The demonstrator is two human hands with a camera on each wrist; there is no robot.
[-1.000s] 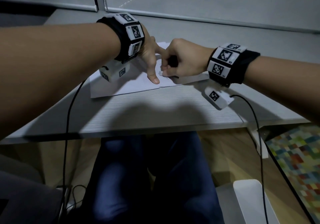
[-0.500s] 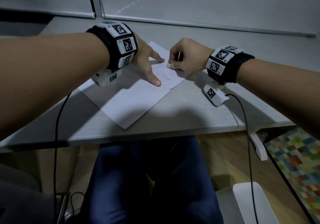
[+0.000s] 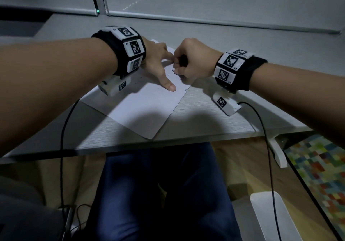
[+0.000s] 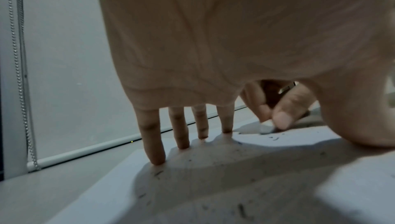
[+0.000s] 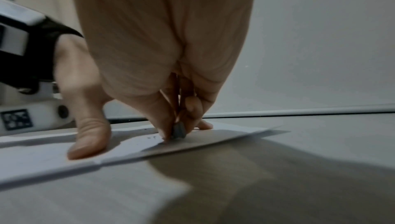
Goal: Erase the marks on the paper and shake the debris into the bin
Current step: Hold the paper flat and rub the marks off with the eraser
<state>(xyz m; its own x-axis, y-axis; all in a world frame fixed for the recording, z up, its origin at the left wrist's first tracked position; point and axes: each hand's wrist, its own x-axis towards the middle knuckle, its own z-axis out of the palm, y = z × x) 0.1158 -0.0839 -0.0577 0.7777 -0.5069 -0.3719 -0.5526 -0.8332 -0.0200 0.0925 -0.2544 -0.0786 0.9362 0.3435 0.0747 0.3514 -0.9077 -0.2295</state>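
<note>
Two hands erasing at the paper's far corner

Left hand [image 3: 158, 67] presses paper [image 3: 141, 110] flat-fingered; right hand [image 3: 192, 61] pinches eraser [image 4: 266, 128]. Harder rubbing could crease the sheet.

A pale grey worktop [image 3: 205, 123] is running back to lowered roller blinds [image 3: 224, 0], a bead chain [image 4: 21, 78] hanging at their left. Dim light is casting shadows. Wooden floor [image 3: 242, 166] and what may be a multicoloured rug [image 3: 321, 169] are showing below.

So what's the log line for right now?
left hand: presses paper | right hand: rubs eraser | crumbs: on paper
</note>
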